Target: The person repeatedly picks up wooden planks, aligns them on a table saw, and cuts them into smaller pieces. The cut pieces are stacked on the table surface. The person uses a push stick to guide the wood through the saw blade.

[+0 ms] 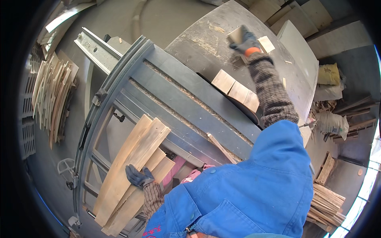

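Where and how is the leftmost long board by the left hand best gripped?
Probably pinch the leftmost board by its left edge, mid-length, coming from the left: that edge looks free, while another board and the left hand crowd its right.

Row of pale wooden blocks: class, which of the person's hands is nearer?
Right: the right hand is beyond the row of blocks; the left hand is farther off, on the long boards.

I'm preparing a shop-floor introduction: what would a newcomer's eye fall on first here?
The bright blue garment fills the lower middle. Near the top, the gloved right hand holds a wooden block at the grey tabletop; at lower left, the gloved left hand rests on long boards.
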A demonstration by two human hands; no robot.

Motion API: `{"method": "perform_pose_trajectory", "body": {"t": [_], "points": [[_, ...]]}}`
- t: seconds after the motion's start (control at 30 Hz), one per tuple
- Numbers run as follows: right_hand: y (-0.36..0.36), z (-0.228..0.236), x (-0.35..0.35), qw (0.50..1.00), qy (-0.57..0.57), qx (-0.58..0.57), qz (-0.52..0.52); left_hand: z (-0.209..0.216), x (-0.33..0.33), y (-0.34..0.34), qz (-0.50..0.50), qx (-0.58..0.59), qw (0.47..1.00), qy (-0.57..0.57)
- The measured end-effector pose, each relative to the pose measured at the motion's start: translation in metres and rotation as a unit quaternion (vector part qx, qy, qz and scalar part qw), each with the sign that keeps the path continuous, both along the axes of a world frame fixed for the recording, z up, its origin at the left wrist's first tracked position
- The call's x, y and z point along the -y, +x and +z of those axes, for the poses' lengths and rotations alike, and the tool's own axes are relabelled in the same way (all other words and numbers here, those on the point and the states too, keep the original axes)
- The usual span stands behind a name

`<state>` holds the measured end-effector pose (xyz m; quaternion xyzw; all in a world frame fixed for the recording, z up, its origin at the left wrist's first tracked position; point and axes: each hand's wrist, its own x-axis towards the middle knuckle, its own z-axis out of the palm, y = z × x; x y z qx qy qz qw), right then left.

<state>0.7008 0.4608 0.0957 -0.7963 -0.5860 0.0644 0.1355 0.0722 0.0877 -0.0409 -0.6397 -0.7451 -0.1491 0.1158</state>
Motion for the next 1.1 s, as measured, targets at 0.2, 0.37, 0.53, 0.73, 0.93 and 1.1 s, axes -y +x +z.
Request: {"method": "perform_pose_trajectory", "body": {"t": [0.2,0.37,0.53,0.73,0.93,1.1], "points": [[0.103,-0.026,0.013,0.989,-0.099,0.036,-0.105,0.011,0.001,-0.003,-0.016,-0.021,1.0,0.004],[0.122,-0.045,0.026,0.983,-0.137,0.075,-0.097,0.008,0.007,-0.002,-0.012,-0.022,1.0,-0.015],[0.128,-0.003,0.066,0.984,0.085,0.15,0.043,-0.014,-0.002,0.011,-0.008,-0.023,1.0,-0.001],[0.108,-0.024,0.19,0.947,-0.142,0.097,0.272,-0.017,-0.002,0.017,0.001,-0.023,0.999,0.028],[0.09,-0.064,0.227,0.852,-0.349,0.216,0.325,-0.016,0.001,0.02,0.014,-0.008,1.0,0.01],[0.072,-0.083,0.207,0.883,-0.325,0.189,0.281,-0.016,0.004,0.014,0.008,-0.005,1.0,0.003]]}}
